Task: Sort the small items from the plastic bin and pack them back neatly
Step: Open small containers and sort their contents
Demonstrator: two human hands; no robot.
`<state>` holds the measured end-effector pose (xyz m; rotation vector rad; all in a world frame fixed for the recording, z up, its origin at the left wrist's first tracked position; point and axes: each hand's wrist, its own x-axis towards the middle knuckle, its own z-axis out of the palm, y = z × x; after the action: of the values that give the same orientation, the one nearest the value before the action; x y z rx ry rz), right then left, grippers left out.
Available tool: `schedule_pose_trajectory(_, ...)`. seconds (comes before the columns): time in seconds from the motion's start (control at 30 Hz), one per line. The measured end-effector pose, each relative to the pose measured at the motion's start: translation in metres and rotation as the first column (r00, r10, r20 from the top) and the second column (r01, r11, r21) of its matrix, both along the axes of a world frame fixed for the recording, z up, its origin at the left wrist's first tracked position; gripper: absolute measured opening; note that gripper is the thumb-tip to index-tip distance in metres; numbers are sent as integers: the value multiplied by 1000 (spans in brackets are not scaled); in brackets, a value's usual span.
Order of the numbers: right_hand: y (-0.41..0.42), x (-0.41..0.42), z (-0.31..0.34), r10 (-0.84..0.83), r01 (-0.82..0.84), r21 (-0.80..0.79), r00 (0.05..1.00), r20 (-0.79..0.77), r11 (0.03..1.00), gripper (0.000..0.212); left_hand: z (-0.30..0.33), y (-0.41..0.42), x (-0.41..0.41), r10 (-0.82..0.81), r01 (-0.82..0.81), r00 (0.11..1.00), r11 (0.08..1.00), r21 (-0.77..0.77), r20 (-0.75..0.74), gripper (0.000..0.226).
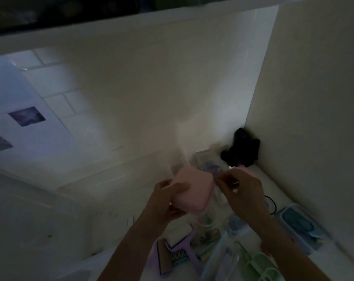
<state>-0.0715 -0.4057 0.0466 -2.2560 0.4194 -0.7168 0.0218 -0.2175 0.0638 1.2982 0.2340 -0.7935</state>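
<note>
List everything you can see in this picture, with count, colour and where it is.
Case: one, pink, rounded, held up at centre.
Comb: one, purple, on the surface below the case.
Tray: one, blue, lower right by the wall.
Green plastic item: one, bottom right; exact kind unclear.
Black object: one, in the back corner.
Clear container: one, behind the hands, contents blurred.
Left hand: grips the case.
Right hand: fingers curled at the case's right edge; contact unclear.

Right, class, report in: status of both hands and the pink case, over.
Left hand grips the pink rounded plastic case, held up. Right hand pinches at the case's right edge. Loose small items below, nothing blocking.
</note>
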Motion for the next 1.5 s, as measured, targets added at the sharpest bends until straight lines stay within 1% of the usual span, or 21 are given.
schedule_pose_trajectory(0.07, -6, -5, -2, 20, -20, 0, 1000, 5, 1000, 20, 1, -2, -2, -98, 98, 994, 995, 1, -43, 52)
schedule_pose_trajectory(0.17, -10, -17, -5, 33, -33, 0, 999, -13, 999, 13, -2, -9, -6, -73, 73, 997, 997, 19, 19, 37)
schedule_pose_trajectory(0.23, -13, -24, -7, 36, -36, 5, 999, -11, 999, 8, -4, -18, -12, -28, 27, 999, 999, 19, 34, 30)
schedule_pose_trajectory(0.37, -4, -38, -7, 117, -118, -25, 993, -16, 993, 10, -9, -44, -18, 151, -154, 987, 986, -66, -45, 23)
schedule_pose_trajectory(0.47, -8, -45, -8, 93, -93, -28, 996, 12, 995, 4, -9, -62, -23, 212, -225, 972, 964, -142, -103, 22)
schedule_pose_trajectory(0.6, -20, -53, -14, -8, 8, -16, 1000, 19, 1000, 5, -11, -86, -40, 238, -267, 958, 944, -194, -161, 25)
schedule_pose_trajectory(0.73, -23, -63, -19, -78, 78, 6, 997, -26, 997, 7, -15, -108, -54, 266, -303, 947, 924, -232, -179, 28)
schedule_pose_trajectory(0.9, -21, -72, -29, -46, 47, 14, 997, -56, 999, 3, -21, -135, -70, 220, -258, 958, 940, -222, -182, 36)
schedule_pose_trajectory(1.0, -19, -73, -30, 68, -65, 84, 997, -38, 994, 16, -26, -148, -79, 150, -176, 976, 969, -172, -157, 43)
schedule_pose_trajectory(1.07, -27, -79, -31, 104, -100, 152, 994, -17, 983, 12, -31, -154, -82, 112, -135, 983, 978, -158, -145, 48)
schedule_pose_trajectory(1.1, -33, -83, -32, 83, -79, 217, 997, -7, 973, 8, -35, -156, -82, 96, -119, 985, 980, -160, -140, 48)
schedule_pose_trajectory(1.13, -41, -88, -34, 14, -9, 322, 1000, -11, 947, 7, -37, -160, -82, 90, -112, 986, 981, -160, -138, 45)
schedule_pose_trajectory(1.17, -50, -92, -36, -101, 109, 442, 994, -42, 890, 12, -41, -164, -83, 89, -108, 987, 983, -150, -130, 42)
schedule_pose_trajectory(1.2, -60, -96, -38, -211, 229, 561, 973, -98, 795, 21, -43, -168, -85, 89, -107, 988, 984, -143, -127, 37)
schedule_pose_trajectory(1.23, -72, -99, -42, -275, 307, 665, 949, -157, 681, 31, -48, -174, -89, 81, -96, 990, 987, -131, -116, 33)
schedule_pose_trajectory(1.27, -84, -100, -47, -281, 346, 757, 934, -220, 555, 39, -49, -180, -93, 67, -79, 992, 990, -116, -103, 29)
schedule_pose_trajectory(1.3, -94, -99, -53, -258, 355, 822, 930, -262, 445, 42, -50, -187, -98, 49, -57, 995, 994, -94, -85, 25)
schedule_pose_trajectory(1.33, -104, -100, -58, -227, 358, 861, 929, -291, 362, 42, -50, -195, -103, 33, -39, 997, 996, -77, -75, 21)
schedule_pose_trajectory(1.43, -138, -99, -74, -225, 317, 916, 938, -264, 247, 26, -54, -218, -107, -29, 29, 999, 999, -21, -23, 11)
schedule_pose_trajectory(1.47, -150, -98, -80, -235, 309, 929, 937, -260, 205, 23, -55, -224, -106, -38, 38, 999, 999, 18, 6, 8)
schedule_pose_trajectory(1.5, -163, -95, -89, -248, 305, 935, 934, -258, 179, 26, -59, -228, -103, -41, 39, 999, 997, 62, 34, 9)
